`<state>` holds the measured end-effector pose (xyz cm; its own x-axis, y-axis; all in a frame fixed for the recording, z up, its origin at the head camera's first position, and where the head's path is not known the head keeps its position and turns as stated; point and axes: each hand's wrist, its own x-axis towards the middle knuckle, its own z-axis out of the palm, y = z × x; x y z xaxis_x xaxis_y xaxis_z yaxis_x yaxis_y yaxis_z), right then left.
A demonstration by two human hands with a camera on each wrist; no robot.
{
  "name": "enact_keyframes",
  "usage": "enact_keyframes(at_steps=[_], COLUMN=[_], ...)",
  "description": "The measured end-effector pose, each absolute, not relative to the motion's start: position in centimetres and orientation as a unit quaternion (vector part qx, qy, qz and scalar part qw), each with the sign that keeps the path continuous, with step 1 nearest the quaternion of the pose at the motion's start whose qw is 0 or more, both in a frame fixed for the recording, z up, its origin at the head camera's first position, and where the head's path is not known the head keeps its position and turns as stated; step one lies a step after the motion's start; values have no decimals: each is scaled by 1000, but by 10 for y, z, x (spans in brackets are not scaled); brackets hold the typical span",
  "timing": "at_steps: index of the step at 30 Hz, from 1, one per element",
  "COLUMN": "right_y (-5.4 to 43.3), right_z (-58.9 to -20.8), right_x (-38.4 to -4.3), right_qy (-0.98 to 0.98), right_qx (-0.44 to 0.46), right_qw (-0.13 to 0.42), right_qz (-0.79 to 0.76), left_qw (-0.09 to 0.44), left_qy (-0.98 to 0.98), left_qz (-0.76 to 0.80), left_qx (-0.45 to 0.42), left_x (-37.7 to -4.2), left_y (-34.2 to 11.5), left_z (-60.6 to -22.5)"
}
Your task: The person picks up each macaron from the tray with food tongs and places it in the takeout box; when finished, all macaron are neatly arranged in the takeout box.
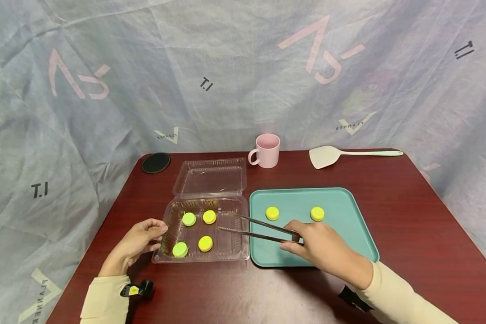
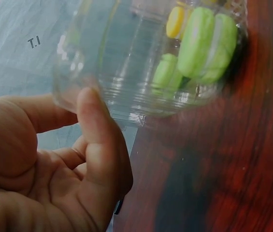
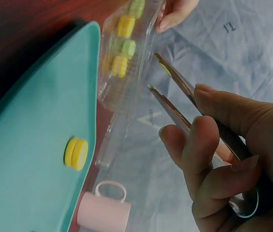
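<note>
A clear plastic clamshell container (image 1: 231, 256) stands with its lid folded back. My left hand (image 1: 143, 238) pinches its left rim between thumb and fingers; in the left wrist view the thumb (image 2: 95, 125) lies against the clear wall. Inside are two green macarons (image 1: 189, 219) and two yellow macarons (image 1: 205, 243). Long metal tweezers (image 1: 263, 235) are held in my right hand (image 1: 328, 247), their tips parted over the container's right part with nothing between them. Under the right hand lies a teal tray (image 1: 308, 195), bearing two more yellow macarons (image 1: 272, 213), one near the knuckles.
Behind the tray stands a pink mug (image 1: 268, 150). A white spatula (image 1: 326, 156) lies at the back right, and a dark round coaster (image 1: 155, 162) at the back left. The grey cloth backdrop (image 1: 227, 90) hangs behind the table's far edge.
</note>
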<state>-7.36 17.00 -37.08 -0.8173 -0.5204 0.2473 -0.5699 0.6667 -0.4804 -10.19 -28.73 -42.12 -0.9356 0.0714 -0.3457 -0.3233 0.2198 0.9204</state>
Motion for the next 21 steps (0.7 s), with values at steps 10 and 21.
enact_keyframes(at_steps=[10, 21], right_y=[188, 198], right_z=[-378, -386], right_x=[-72, -72], right_qy=[-924, -936], right_qx=[248, 211], right_qw=[67, 74], right_qz=[285, 272], left_qw=[162, 164], left_qy=[769, 768], left_qz=[614, 614], left_qx=[-72, -78], left_x=[-104, -103], left_y=[-288, -288], left_z=[-418, -421])
